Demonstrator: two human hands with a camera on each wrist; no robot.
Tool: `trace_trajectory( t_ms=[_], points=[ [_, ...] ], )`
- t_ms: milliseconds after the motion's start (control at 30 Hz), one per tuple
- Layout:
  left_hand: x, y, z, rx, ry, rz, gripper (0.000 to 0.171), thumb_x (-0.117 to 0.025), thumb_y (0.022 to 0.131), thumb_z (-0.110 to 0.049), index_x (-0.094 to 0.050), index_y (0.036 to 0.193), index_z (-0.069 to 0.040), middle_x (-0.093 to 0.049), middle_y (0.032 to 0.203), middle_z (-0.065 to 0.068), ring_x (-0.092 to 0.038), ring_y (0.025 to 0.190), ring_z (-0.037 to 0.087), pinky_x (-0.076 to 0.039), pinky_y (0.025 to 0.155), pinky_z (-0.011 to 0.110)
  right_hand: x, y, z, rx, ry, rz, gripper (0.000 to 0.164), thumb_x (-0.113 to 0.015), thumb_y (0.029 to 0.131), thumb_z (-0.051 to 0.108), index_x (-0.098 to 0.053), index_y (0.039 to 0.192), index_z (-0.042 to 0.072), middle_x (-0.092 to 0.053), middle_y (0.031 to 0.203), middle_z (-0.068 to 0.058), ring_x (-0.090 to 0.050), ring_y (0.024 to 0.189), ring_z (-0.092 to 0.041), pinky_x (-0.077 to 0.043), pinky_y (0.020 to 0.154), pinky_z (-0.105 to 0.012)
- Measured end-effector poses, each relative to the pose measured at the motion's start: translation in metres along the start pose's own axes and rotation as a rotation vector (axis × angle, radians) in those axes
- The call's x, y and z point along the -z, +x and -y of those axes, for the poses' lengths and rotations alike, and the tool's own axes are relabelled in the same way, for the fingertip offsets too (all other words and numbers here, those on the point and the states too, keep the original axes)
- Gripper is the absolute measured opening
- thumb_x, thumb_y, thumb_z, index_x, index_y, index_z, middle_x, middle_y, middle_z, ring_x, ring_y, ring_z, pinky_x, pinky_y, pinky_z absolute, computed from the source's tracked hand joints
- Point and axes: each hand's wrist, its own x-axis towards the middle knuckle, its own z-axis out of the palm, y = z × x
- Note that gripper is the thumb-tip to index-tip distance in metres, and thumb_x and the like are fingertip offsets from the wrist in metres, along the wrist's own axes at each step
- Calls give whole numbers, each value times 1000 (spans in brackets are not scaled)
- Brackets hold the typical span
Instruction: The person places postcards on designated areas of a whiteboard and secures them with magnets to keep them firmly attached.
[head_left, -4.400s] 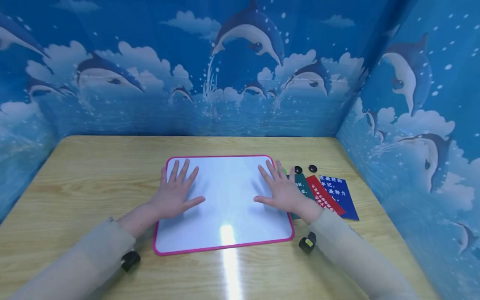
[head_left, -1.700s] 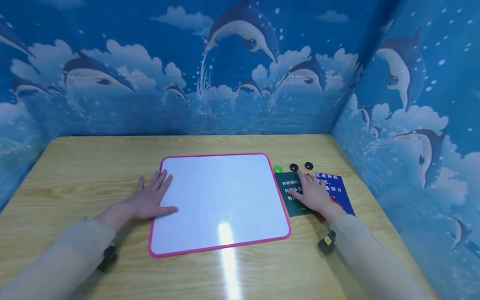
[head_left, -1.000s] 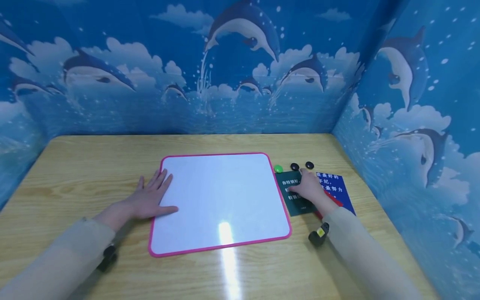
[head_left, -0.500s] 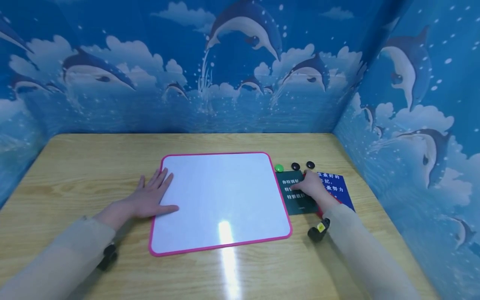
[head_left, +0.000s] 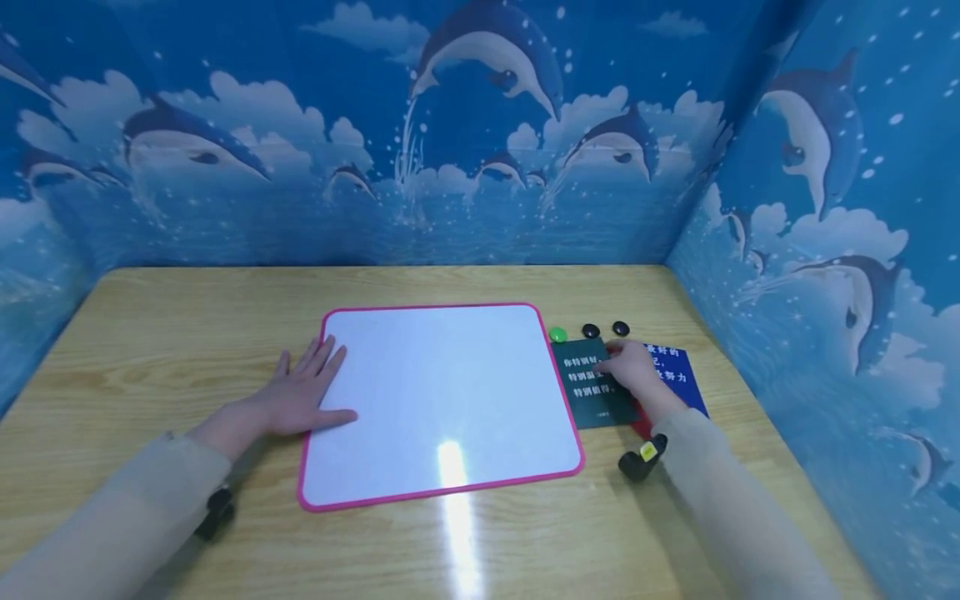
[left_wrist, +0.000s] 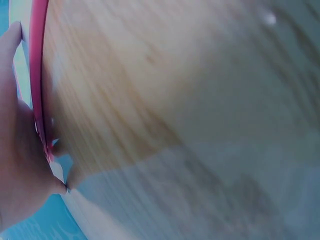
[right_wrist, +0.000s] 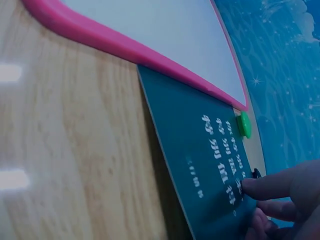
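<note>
My left hand (head_left: 300, 396) rests with spread fingers on the left edge of a whiteboard (head_left: 442, 392) framed in pink. To the board's right, my right hand (head_left: 636, 369) pinches the right edge of a dark green card (head_left: 592, 407) printed with white Chinese characters. In the right wrist view the thumb (right_wrist: 267, 186) lies on the card's printed face, the other fingers curled at its edge. A shadow shows along the card's near side. Partly hidden under the right hand and wrist are a red card (head_left: 642, 425) and a blue card (head_left: 681, 373).
Behind the cards sit a green round magnet (head_left: 558, 334) and two black round ones, one black magnet (head_left: 591, 331) left of the other (head_left: 621, 328). The wooden table (head_left: 187, 333) meets dolphin-printed curtains (head_left: 262, 225) at the back and right.
Both hands have left the board's middle: the left slid to its left edge and stayed, the right went to the cards. Its fingers have closed on the green card's edge, shifting slightly right.
</note>
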Motion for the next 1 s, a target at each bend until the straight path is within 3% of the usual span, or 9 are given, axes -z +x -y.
trace_trajectory(
  t_ms=[133,300,567,700,800,1000],
  points=[
    [0,0,-1,-2,1,0,108,-53,78,-70,-8,150,-3,4,156,23,8,142,44,9,106,70,6,1,-6,-5,60,-13,47,-55,92,13,-44,136,1,-49,133,-24,-51,118,-35,-47,94,-44],
    [0,-1,-2,-5,4,0,109,-52,77,-72,-7,150,-3,3,156,23,7,142,44,10,106,70,13,1,-11,-27,124,-3,39,-53,93,15,-52,130,4,-55,126,-18,-56,99,-22,-49,76,-27],
    [-4,3,0,5,21,6,110,-49,77,-74,-7,150,-3,4,157,22,8,143,43,8,106,70,24,1,-20,-62,257,39,41,-55,93,14,-50,133,2,-57,124,-16,-57,80,-5,-51,69,-19],
    [-3,2,0,-7,15,2,109,-48,79,-73,-8,150,-2,4,156,22,8,143,43,8,106,70,30,1,-27,-59,335,59,44,-55,93,12,-47,135,1,-64,98,-2,-57,71,-1,-51,66,-17],
    [-1,0,1,-22,7,-1,106,-47,80,-72,-8,150,-2,4,156,23,8,142,44,7,107,70,35,1,-32,-40,420,98,49,-54,94,11,-40,139,-2,-61,78,13,-56,66,2,-50,63,-15],
    [1,0,6,-23,-6,3,107,-45,82,-72,-2,149,0,6,156,23,8,143,42,5,108,68,43,-1,-38,-30,574,178,56,-51,95,10,-28,144,-4,-63,71,17,-57,64,3,-49,61,-12]
  ],
)
